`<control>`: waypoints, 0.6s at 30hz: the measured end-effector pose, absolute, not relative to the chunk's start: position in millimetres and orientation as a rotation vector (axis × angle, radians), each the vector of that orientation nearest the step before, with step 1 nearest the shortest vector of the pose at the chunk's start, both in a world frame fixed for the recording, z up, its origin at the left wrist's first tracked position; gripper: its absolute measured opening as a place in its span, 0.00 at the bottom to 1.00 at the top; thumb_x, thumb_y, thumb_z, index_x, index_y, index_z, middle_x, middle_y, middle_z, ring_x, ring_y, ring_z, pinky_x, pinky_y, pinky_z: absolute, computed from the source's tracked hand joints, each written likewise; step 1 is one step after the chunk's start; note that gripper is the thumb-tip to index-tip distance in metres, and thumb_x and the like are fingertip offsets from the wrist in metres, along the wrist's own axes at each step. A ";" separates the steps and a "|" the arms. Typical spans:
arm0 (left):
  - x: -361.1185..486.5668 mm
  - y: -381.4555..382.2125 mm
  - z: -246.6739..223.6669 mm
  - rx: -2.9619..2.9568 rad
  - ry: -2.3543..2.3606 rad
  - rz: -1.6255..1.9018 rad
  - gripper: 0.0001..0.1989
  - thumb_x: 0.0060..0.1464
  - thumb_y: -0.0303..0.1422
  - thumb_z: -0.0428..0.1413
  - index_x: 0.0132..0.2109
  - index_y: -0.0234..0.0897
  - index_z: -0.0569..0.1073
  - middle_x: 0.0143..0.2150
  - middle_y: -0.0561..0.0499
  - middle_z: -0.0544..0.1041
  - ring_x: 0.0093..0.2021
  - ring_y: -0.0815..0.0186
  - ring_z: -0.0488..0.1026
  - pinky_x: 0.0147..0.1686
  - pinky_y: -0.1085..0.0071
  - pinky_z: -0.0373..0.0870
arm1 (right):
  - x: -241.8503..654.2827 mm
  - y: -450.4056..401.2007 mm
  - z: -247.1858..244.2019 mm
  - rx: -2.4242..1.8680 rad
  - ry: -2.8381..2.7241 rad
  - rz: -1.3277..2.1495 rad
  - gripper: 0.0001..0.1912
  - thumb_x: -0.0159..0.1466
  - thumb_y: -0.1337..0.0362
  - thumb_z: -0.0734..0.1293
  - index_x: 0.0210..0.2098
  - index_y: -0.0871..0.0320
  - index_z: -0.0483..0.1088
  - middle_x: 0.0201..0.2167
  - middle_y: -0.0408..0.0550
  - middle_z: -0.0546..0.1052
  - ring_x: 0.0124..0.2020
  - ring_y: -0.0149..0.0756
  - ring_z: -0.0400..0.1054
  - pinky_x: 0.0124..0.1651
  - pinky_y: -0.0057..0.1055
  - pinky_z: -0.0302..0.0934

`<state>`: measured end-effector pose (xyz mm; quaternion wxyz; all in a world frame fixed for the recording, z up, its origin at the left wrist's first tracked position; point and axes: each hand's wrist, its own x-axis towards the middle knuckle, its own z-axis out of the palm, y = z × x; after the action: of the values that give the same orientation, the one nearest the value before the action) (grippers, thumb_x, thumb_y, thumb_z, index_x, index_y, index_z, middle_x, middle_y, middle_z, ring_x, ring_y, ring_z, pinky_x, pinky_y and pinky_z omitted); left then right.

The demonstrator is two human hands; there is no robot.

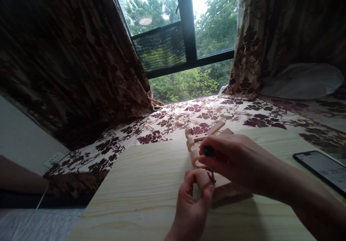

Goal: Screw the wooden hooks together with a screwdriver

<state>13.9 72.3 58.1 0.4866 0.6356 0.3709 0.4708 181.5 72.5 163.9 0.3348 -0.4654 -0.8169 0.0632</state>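
Note:
My right hand (238, 158) is closed around a small tool with a rounded black handle (208, 151). Its fingers hide most of the tool, and I cannot make out its exact kind. Just below, a thin dark metal piece (213, 178) shows beside the wood. My left hand (190, 210) pinches a curved wooden piece (203, 179) between thumb and fingers. This piece is at the near end of a row of wooden hooks (195, 157) along a wooden frame. Under my right hand lies the reddish-brown wooden base (229, 195), partly covered.
Pale wooden board (129, 187) carries the work. At its right lies a phone (321, 169) showing a timer. Behind it spreads a floral cloth (173, 122) up to a window (191, 53) between patterned curtains (248, 53). A white bag-like bundle (302, 80) rests at back right.

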 end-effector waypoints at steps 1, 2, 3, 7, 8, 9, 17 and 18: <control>13.7 72.5 58.5 1.543 0.908 1.133 0.05 0.55 0.34 0.57 0.39 0.40 0.73 0.40 0.50 0.74 0.43 0.63 0.71 0.46 0.67 0.67 | 182.1 73.6 163.6 -1.237 -2.120 0.138 0.11 0.65 0.61 0.66 0.28 0.56 0.64 0.22 0.38 0.69 0.22 0.28 0.58 0.25 0.27 0.47; 13.5 72.7 58.8 1.542 0.913 1.120 0.05 0.55 0.34 0.57 0.39 0.39 0.73 0.40 0.50 0.74 0.43 0.63 0.71 0.46 0.67 0.67 | 182.8 74.7 163.2 -1.266 -2.103 0.104 0.11 0.65 0.61 0.65 0.27 0.56 0.63 0.21 0.38 0.68 0.21 0.28 0.56 0.25 0.27 0.46; 13.4 73.0 59.1 1.544 0.919 1.110 0.06 0.55 0.34 0.57 0.40 0.40 0.73 0.40 0.50 0.74 0.43 0.63 0.71 0.46 0.67 0.67 | 183.4 75.6 162.8 -1.293 -2.086 0.070 0.12 0.65 0.60 0.65 0.27 0.56 0.63 0.20 0.38 0.67 0.20 0.28 0.55 0.24 0.27 0.45; 13.4 73.2 59.3 1.550 0.927 1.107 0.06 0.55 0.35 0.57 0.40 0.40 0.72 0.41 0.50 0.74 0.43 0.64 0.71 0.45 0.68 0.66 | 183.9 75.3 162.3 -1.229 -2.106 0.041 0.07 0.65 0.63 0.64 0.30 0.56 0.65 0.23 0.40 0.69 0.22 0.29 0.57 0.26 0.27 0.48; 13.4 72.9 59.2 1.549 0.924 1.111 0.05 0.55 0.35 0.57 0.39 0.40 0.72 0.41 0.50 0.74 0.42 0.64 0.71 0.45 0.69 0.66 | 183.6 74.9 162.4 -1.189 -2.129 0.051 0.07 0.66 0.65 0.63 0.30 0.56 0.65 0.24 0.40 0.70 0.24 0.29 0.58 0.27 0.27 0.48; 13.4 72.4 59.0 1.549 0.922 1.112 0.05 0.55 0.35 0.57 0.39 0.39 0.72 0.41 0.50 0.74 0.43 0.63 0.71 0.45 0.69 0.66 | 183.3 74.6 162.4 -1.159 -2.146 0.057 0.07 0.65 0.66 0.63 0.30 0.56 0.64 0.25 0.41 0.70 0.24 0.29 0.59 0.28 0.27 0.49; 13.2 70.9 60.0 1.542 0.932 1.102 0.07 0.54 0.36 0.57 0.40 0.39 0.72 0.41 0.49 0.74 0.43 0.62 0.71 0.45 0.68 0.67 | 184.9 74.7 163.6 -1.324 -2.089 0.023 0.11 0.66 0.60 0.63 0.28 0.56 0.64 0.20 0.40 0.68 0.20 0.28 0.56 0.25 0.28 0.45; 13.5 71.3 60.1 1.541 0.929 1.108 0.07 0.54 0.36 0.57 0.40 0.39 0.72 0.41 0.49 0.74 0.43 0.62 0.71 0.45 0.68 0.67 | 184.7 73.5 164.4 -1.277 -2.122 0.064 0.09 0.66 0.62 0.63 0.29 0.56 0.65 0.22 0.40 0.69 0.21 0.28 0.57 0.26 0.27 0.46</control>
<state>13.5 71.3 60.1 0.4918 0.6351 0.3826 0.4565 184.7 73.5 164.4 0.3261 -0.4872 -0.8097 0.0246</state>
